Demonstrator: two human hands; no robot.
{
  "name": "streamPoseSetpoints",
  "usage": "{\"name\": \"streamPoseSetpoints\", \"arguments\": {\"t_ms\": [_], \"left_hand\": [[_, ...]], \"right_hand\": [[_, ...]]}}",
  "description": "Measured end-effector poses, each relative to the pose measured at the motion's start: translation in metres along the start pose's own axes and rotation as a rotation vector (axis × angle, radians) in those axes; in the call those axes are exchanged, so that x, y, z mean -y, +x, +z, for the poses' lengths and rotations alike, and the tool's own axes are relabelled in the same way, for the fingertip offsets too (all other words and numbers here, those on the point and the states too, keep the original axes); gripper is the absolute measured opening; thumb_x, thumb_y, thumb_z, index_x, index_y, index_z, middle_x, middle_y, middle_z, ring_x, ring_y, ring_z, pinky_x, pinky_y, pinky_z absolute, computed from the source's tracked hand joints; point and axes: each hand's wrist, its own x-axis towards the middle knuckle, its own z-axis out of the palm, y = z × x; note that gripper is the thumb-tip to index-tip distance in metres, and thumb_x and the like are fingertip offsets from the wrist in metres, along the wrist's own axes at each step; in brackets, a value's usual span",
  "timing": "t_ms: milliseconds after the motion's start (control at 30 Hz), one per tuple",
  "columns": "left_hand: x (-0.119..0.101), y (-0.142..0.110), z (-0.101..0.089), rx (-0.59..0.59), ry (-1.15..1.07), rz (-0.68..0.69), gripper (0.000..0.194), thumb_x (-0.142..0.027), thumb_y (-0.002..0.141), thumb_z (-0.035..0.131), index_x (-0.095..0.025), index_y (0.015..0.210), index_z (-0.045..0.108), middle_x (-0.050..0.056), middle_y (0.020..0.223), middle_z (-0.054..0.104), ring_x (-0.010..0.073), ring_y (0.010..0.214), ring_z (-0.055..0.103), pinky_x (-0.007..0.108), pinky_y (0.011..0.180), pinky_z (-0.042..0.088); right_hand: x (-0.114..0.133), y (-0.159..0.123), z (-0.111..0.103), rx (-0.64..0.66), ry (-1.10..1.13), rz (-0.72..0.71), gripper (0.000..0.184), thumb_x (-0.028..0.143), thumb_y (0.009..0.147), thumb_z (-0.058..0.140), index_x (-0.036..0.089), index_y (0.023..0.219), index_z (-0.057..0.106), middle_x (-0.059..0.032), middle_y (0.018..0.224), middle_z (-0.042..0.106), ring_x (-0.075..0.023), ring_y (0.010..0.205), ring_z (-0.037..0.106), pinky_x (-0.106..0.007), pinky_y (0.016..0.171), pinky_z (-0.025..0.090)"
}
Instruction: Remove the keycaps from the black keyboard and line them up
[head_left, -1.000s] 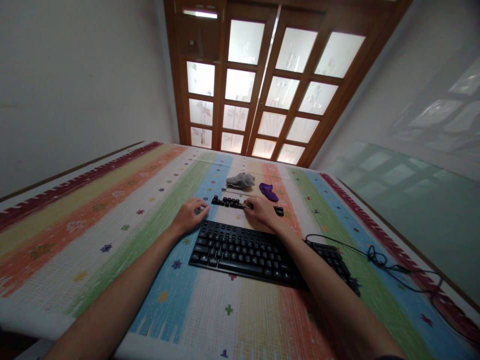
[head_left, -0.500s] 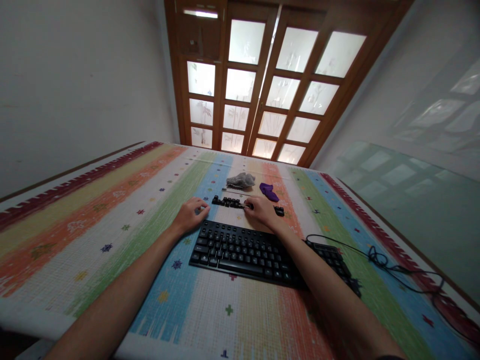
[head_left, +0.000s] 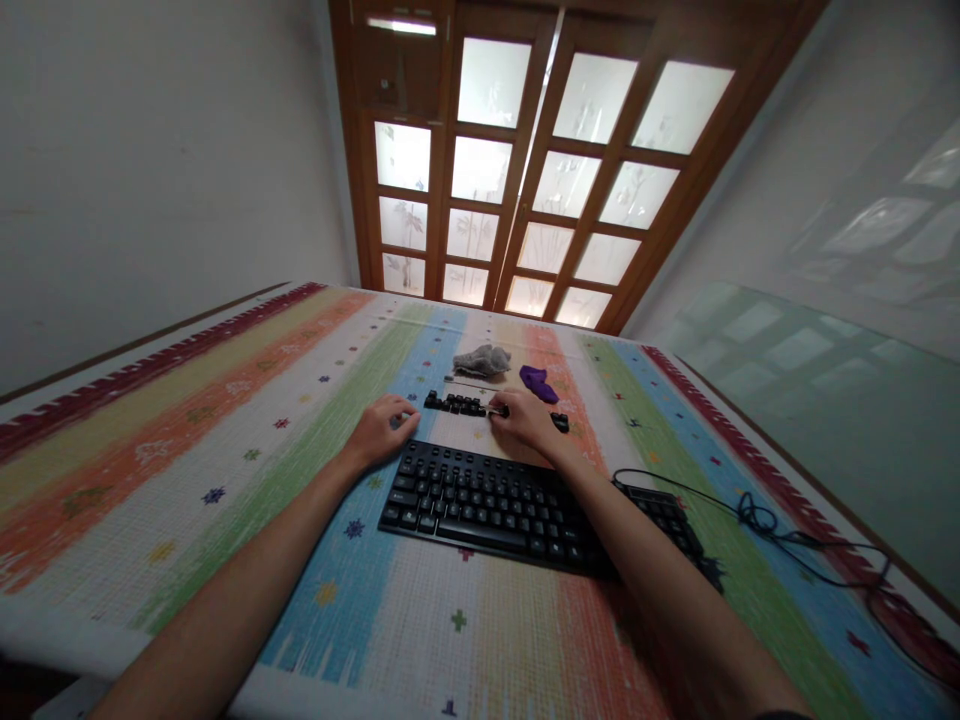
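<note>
The row of black keycaps [head_left: 455, 403] lies on the tablecloth [head_left: 247, 510] just beyond the black keyboard [head_left: 480, 500], roughly parallel to its far edge; this position appears to keep the small parts in order and within fingertip reach of both hands; a further black piece [head_left: 559, 421] shows to the right of the right hand [head_left: 521, 418], and whether it joins the row behind that hand cannot be told.

The right hand is at the row, palm down, with thumb and index finger drawn close together in a narrow pinch posture; the fingertips meet or nearly meet the nearest keycaps, but whether they grip one is too small to tell; the forearm passes above the right part of the keyboard, apparently to allow a direct approach from the near side.

The left hand [head_left: 382, 430] rests at the left end of the row, clear of it; its fingers are loosely curled, the thumb slightly apart, and no held object is visible.

Beyond the row lie a thin rod [head_left: 469, 384], a crumpled grey cloth [head_left: 481, 361] and a purple cloth [head_left: 538, 382]; the black cable [head_left: 757, 515] lies loosely coiled at the right.
</note>
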Motion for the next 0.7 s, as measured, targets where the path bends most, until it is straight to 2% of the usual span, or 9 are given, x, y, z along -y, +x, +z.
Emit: {"name": "streamPoseSetpoints", "arguments": {"t_ms": [700], "left_hand": [[-0.0012,-0.0003,-0.0007,0.014,0.006,-0.015,0.02,-0.029,0.087,0.054,-0.019,0.076,0.066,0.005,0.083,0.068,0.0191,0.081,0.062,0.034,0.081,0.048]], "right_hand": [[0.0008,-0.0025,-0.0033,-0.002,0.023,-0.021,0.021,0.014,0.081,0.059,0.015,0.093,0.077,-0.0104,0.098,0.074,-0.0223,0.089,0.066,-0.027,0.074,0.045]]}}
